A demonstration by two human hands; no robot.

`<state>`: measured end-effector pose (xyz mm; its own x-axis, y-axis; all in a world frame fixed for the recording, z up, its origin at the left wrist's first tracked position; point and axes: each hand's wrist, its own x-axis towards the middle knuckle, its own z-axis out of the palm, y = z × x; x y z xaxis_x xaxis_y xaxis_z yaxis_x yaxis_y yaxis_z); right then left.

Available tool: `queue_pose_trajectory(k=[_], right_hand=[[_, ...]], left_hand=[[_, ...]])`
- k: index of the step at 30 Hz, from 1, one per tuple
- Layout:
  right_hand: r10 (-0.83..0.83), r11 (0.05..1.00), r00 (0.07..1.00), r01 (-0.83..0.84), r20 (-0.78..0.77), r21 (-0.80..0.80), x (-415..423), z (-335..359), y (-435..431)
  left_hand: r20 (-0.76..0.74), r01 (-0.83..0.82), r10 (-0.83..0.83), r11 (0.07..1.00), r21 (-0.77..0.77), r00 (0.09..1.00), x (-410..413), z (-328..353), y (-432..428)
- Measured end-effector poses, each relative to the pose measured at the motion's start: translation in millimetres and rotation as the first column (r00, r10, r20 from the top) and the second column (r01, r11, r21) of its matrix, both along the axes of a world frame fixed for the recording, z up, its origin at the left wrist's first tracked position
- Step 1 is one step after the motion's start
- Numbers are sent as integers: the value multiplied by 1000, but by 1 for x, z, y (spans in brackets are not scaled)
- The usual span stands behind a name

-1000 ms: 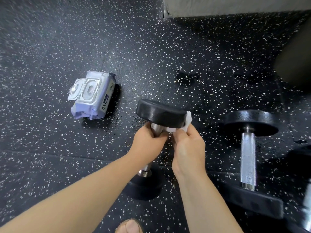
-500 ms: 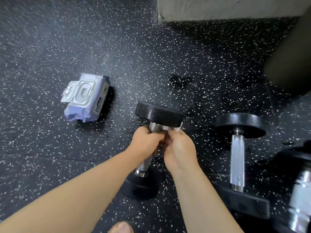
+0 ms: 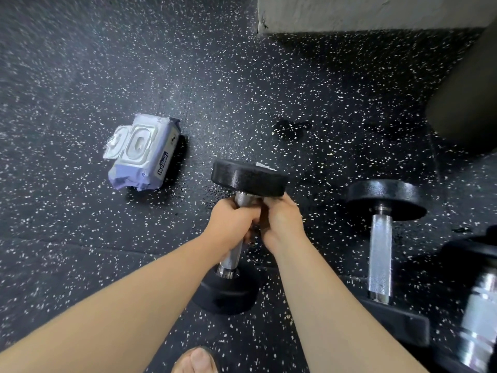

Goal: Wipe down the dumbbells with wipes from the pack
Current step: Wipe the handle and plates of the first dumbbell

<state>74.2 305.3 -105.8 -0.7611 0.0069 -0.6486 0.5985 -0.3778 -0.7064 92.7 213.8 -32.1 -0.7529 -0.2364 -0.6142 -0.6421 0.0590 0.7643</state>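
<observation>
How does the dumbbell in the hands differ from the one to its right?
The held dumbbell is gripped by the left hand and right hand; the right dumbbell is untouched. The held dumbbell's handle slants and is half covered; the right dumbbell's handle is bare. A wipe shows at the held dumbbell's head, none at the right dumbbell's. Both have black heads, metal handles.

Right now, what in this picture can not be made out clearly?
Head view:
- Wipe: only a white corner shows; the held dumbbell and the right hand hide the rest.
- Third dumbbell: blurred, cut by the right edge.
- Dark bulk, upper right: cut by the edge; unidentifiable.
</observation>
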Motion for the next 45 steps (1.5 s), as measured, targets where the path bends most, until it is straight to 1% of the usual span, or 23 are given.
queue_pose_trajectory(k=[3,5,7,9,11,14,15,18,20,22,24,25,26,27,29,31,34,36,38,41,43,44,45], right_hand=[[-22,998,997,26,-72,60,13,57,9],[-30,998,993,36,-111,53,22,79,18],[0,987,990,23,-142,159,29,88,25],[44,921,986,21,-158,389,28,87,27],[84,819,978,42,-192,572,25,89,27],[201,642,937,94,-286,761,26,108,17],[242,618,918,103,-314,780,28,113,10],[325,645,886,48,-330,763,38,118,-16],[261,698,912,48,-316,715,37,114,-21],[134,761,945,94,-297,642,30,109,-18],[24,885,970,92,-241,457,19,98,-14],[-23,951,981,81,-192,298,13,93,-12],[-58,989,990,75,-127,130,7,88,-11],[-69,998,996,70,-58,10,-1,86,-11],[-36,996,999,39,37,-82,-15,87,-10],[-32,998,999,34,28,-59,-22,89,-14],[-55,993,983,72,-174,94,-10,93,-23],[-15,967,956,89,-294,238,10,98,-28],[46,906,921,125,-387,405,27,101,-36],[189,753,813,241,-551,613,43,98,-50],[278,700,754,265,-594,664,46,92,-52],[279,705,749,266,-602,658,44,90,-48],[241,729,771,257,-589,635,40,91,-42]], left_hand=[[5,9,-10,1000,29,1000,0,0,-4],[20,9,-10,999,41,1000,-1,-1,-7],[35,-8,6,998,57,999,-2,-1,-6],[52,-30,26,997,72,998,-2,-1,-5],[58,-42,38,997,67,998,-3,-1,-5],[34,-39,38,999,12,999,-3,-2,-5],[15,-41,41,999,-3,999,-3,-2,-5],[-34,-48,47,999,-25,998,-2,1,-3],[-55,-60,58,998,-25,997,0,4,-2],[-57,-71,70,997,-5,996,1,5,-2],[-53,-90,91,996,21,994,3,4,-4],[-41,-101,102,994,34,994,3,3,-6],[-26,-115,116,992,47,993,4,1,-9],[-16,-128,129,990,60,991,4,0,-11],[-6,-141,142,988,62,990,4,1,-14],[-3,-151,152,987,56,988,4,0,-15],[-2,-132,132,990,49,991,2,1,-16],[-16,-118,119,993,27,993,2,3,-15],[-45,-110,111,994,27,993,3,5,-15],[-95,-118,121,992,44,988,4,5,-16],[-77,-136,138,990,38,987,4,5,-17],[-58,-139,141,990,34,988,4,4,-17],[-44,-144,145,989,30,988,3,3,-16]])
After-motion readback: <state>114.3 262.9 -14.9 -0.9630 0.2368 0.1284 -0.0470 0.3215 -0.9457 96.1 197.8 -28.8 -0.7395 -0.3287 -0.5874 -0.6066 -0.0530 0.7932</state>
